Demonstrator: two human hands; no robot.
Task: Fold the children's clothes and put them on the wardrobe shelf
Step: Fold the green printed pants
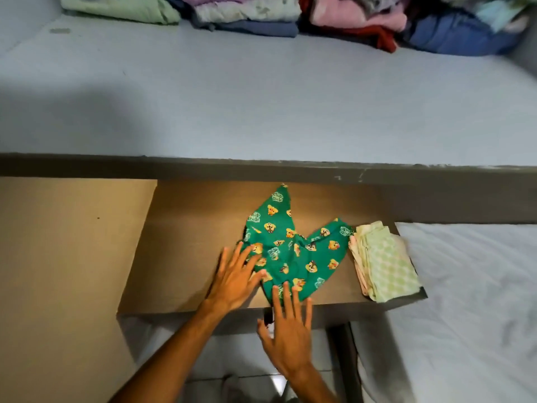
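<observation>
A green children's garment (293, 248) printed with yellow cartoon faces lies spread in a V shape on a brown shelf (186, 257). My left hand (235, 276) rests flat, fingers apart, on the garment's left edge. My right hand (287, 333) lies flat with spread fingers, its fingertips on the garment's near edge at the shelf front. Neither hand grips the cloth. A folded pale green checked piece (383, 263) sits at the shelf's right end, beside the green garment.
Above is a wide grey shelf (261, 106) with stacks of folded clothes (247, 13) along its back. A brown side panel (66, 257) stands left. A white mattress (476, 301) lies right of the brown shelf. Tiled floor shows below.
</observation>
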